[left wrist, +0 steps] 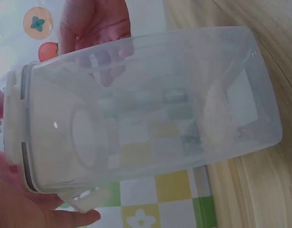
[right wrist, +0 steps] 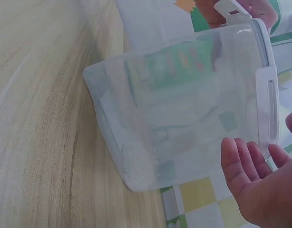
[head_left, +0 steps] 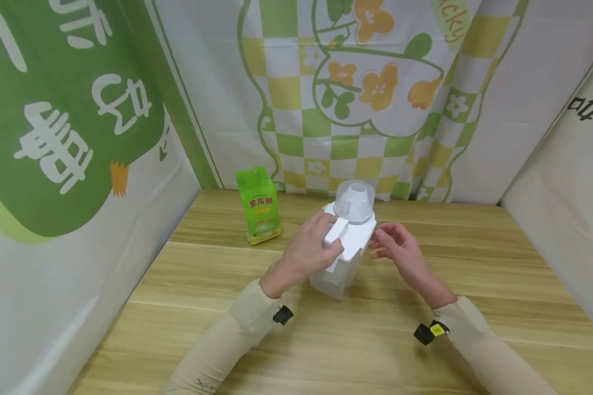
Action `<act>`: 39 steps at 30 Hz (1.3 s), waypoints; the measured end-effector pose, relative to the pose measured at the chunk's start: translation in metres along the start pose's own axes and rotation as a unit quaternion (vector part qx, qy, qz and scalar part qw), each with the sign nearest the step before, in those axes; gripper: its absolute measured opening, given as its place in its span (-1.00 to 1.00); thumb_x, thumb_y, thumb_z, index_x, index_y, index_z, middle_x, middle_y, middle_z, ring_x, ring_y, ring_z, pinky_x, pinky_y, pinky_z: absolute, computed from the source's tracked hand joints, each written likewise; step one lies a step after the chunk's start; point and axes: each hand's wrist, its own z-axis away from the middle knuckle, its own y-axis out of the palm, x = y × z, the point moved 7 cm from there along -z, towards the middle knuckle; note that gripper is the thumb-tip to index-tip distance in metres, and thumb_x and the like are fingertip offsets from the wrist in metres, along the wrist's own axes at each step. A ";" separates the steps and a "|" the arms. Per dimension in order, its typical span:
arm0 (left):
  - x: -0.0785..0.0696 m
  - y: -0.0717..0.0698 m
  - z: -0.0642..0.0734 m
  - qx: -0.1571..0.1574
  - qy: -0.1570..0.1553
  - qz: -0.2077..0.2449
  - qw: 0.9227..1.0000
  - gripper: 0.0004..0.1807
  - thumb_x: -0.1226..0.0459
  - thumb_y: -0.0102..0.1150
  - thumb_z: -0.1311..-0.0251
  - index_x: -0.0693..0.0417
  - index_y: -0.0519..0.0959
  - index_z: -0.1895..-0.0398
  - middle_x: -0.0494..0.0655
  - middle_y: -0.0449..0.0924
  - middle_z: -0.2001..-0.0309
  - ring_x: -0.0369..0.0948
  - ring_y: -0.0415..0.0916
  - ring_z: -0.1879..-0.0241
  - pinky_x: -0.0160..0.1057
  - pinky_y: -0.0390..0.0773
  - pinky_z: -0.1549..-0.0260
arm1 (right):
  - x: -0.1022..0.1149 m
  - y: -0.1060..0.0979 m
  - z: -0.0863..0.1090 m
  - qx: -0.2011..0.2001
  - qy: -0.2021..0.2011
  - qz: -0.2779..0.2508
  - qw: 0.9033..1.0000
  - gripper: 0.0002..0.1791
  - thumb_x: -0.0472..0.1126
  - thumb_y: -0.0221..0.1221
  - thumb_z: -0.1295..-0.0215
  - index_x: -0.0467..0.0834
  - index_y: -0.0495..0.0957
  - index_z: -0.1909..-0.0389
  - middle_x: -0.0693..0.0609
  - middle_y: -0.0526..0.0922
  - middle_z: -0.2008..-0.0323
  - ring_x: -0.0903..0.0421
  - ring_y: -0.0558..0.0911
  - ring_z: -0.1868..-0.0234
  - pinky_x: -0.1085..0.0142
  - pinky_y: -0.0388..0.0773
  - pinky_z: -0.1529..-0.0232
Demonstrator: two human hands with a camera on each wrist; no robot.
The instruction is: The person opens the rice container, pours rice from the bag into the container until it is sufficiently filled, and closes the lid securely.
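A tall translucent food storage container (head_left: 333, 282) with a white lid (head_left: 358, 241) stands on the table, slightly tilted. On its lid sits a clear measuring cup (head_left: 354, 202). My left hand (head_left: 306, 247) grips the lid by its white handle (head_left: 336, 231), thumb on the near side. At the lid's other side is my right hand (head_left: 402, 252), its fingers loosely bent beside a side latch (right wrist: 267, 111) in the right wrist view. A small heap of whitish grains (left wrist: 216, 116) lies at the container's bottom in the left wrist view.
Left of the container, a green printed bag (head_left: 259, 208) stands upright at the back of the wooden table (head_left: 217, 274). A checkered, flower-printed cloth (head_left: 296, 104) hangs behind the table. More printed cloth (head_left: 79, 109) walls in the left side, and pale cloth (head_left: 563, 181) the right.
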 end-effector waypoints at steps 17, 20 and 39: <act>0.021 0.002 -0.005 0.017 0.064 0.056 0.996 -0.55 0.19 0.06 -0.16 0.15 0.54 -0.13 0.20 0.48 -0.27 0.08 0.37 -0.35 0.08 0.42 -0.29 | 0.000 -0.004 0.000 -0.037 -0.005 -0.042 0.998 -0.93 -0.23 0.11 -0.44 -0.14 0.48 0.16 0.07 0.60 0.33 0.17 0.66 0.29 0.35 0.70 0.28; 0.025 0.001 -0.009 0.034 0.081 0.068 0.994 -0.56 0.21 0.10 -0.18 0.14 0.54 -0.14 0.16 0.49 -0.27 0.06 0.37 -0.36 0.06 0.39 -0.31 | -0.001 -0.005 0.002 -0.043 -0.001 -0.049 0.998 -0.99 -0.27 0.11 -0.43 -0.10 0.50 0.22 0.08 0.60 0.36 0.20 0.65 0.35 0.36 0.70 0.30; 0.040 0.003 -0.018 0.028 0.058 0.098 0.993 -0.60 0.14 0.16 -0.22 0.04 0.61 -0.11 0.05 0.53 -0.26 -0.05 0.44 -0.32 -0.04 0.40 -0.32 | -0.010 -0.004 0.008 -0.064 -0.003 -0.091 0.994 -0.92 -0.31 0.14 -0.40 -0.07 0.52 0.29 0.08 0.59 0.40 0.21 0.65 0.41 0.35 0.70 0.27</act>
